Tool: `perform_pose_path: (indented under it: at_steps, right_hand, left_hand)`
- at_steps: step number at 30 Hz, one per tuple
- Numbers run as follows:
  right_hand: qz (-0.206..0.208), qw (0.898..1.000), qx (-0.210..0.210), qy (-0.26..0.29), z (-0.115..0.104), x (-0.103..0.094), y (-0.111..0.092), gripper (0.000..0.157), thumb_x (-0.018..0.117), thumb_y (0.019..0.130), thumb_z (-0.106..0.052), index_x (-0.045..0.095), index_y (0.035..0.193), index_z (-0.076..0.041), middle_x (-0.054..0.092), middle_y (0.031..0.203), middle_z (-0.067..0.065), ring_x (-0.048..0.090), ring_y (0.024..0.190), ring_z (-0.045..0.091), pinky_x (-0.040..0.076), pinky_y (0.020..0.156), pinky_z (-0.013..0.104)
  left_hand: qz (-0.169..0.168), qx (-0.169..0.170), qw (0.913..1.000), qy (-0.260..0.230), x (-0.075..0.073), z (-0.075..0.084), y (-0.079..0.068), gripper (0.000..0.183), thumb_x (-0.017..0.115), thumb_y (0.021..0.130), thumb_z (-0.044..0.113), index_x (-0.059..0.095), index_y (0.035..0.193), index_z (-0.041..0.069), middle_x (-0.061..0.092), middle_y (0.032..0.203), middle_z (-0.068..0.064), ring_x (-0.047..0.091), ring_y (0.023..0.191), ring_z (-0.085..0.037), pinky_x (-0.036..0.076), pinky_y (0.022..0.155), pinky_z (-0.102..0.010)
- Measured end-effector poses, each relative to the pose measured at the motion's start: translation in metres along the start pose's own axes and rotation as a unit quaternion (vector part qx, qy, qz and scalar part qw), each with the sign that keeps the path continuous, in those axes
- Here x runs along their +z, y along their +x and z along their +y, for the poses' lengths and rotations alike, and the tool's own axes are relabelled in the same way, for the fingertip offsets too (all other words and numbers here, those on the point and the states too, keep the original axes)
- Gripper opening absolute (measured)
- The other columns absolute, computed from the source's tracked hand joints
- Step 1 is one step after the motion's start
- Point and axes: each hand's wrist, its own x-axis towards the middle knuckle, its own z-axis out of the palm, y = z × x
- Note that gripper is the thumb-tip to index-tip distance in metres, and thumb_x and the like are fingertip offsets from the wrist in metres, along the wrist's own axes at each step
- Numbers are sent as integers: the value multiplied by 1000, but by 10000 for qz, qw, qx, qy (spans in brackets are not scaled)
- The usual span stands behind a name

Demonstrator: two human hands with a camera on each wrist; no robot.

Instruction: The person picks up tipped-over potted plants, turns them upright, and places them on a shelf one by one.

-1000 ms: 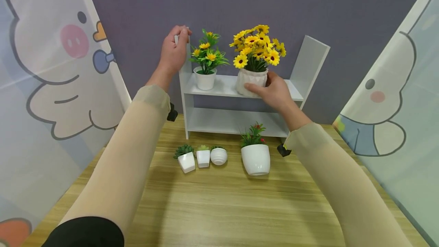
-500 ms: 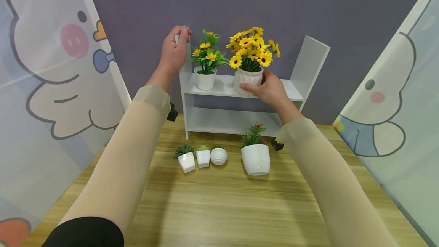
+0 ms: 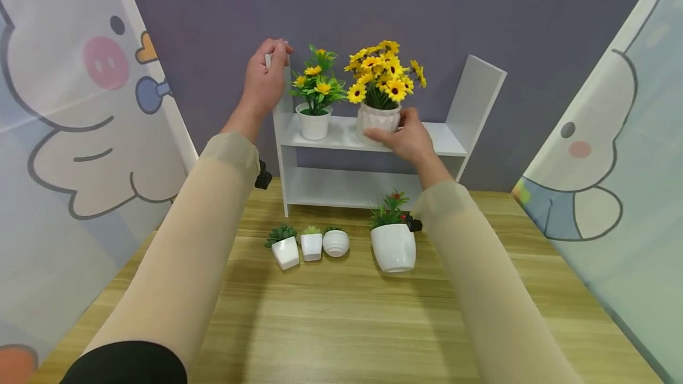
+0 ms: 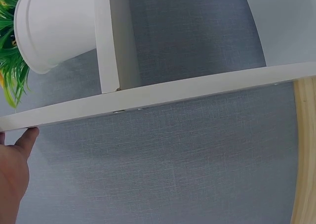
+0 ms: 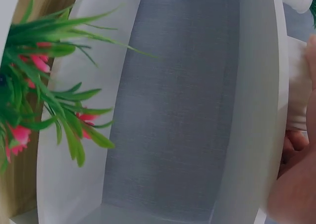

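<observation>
My right hand [image 3: 412, 140] grips a whitish textured flowerpot [image 3: 377, 118] from its right side, thumb across the front. Yellow daisy-like flowers fill this pot, which is at the upper board of a white shelf [image 3: 475, 96]. At the shelf's left end my left hand [image 3: 264, 79] holds the top of the upright side panel [image 4: 197, 87]; in the left wrist view only part of that hand shows at the edge. Between the hands, a smaller white pot [image 3: 313, 125] with yellow flowers and green leaves stands on the upper board. In the right wrist view the flowerpot [image 5: 297, 85] is partly hidden.
On the wooden table [image 3: 320, 325], in front of the shelf, lie several small white succulent pots [image 3: 312, 247] and a larger white pot [image 3: 393, 249] with red flowers, tipped toward me. The shelf's lower board [image 3: 347, 187] lies beneath the upper one. Cartoon-printed panels [image 3: 581, 194] flank the table.
My right hand has shifted left along the upper board with the yellow-flowered flowerpot, closer to the smaller pot. My left hand stays at the side panel. The head view has turned slightly.
</observation>
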Motion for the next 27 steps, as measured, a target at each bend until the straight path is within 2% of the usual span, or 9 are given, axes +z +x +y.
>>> perform_pose_path:
  at_steps: [5,12,19,23,27]
  right_hand:
    - [113,9994,144,-305,0,4,-1,108,79,85,-77,35,157,-9,59,149,17,59,132,36,49,110,55]
    - [184,9987,29,-485,1,6,0,109,74,88,-80,35,161,-9,59,151,15,59,134,36,47,112,56]
    - [167,9982,-74,-580,3,7,3,110,72,90,-80,35,163,-8,59,152,14,59,135,35,47,114,55]
    - [68,9987,-55,-506,2,5,2,113,74,89,-79,32,166,-9,57,157,14,58,139,34,47,116,55]
    - [-51,9999,-28,-150,1,0,-3,118,79,87,-75,26,170,-9,47,167,14,51,149,34,47,119,54]
  left_hand:
    - [-20,-6,10000,16,1,0,0,33,41,118,41,61,107,16,62,147,-9,47,153,-6,41,121,-29]
    - [27,-2,10000,64,1,1,0,38,41,118,40,63,115,10,62,145,-11,52,148,-11,43,117,-30]
    - [49,65,10000,30,1,2,-2,32,41,119,37,61,108,14,60,156,-7,42,158,-5,37,125,-27]
    - [80,110,9999,27,1,3,-3,32,42,119,36,61,107,15,61,153,-9,45,156,-8,39,123,-28]
    - [82,95,9999,65,2,2,-3,29,41,119,37,60,103,20,62,148,-9,49,152,-11,42,118,-29]
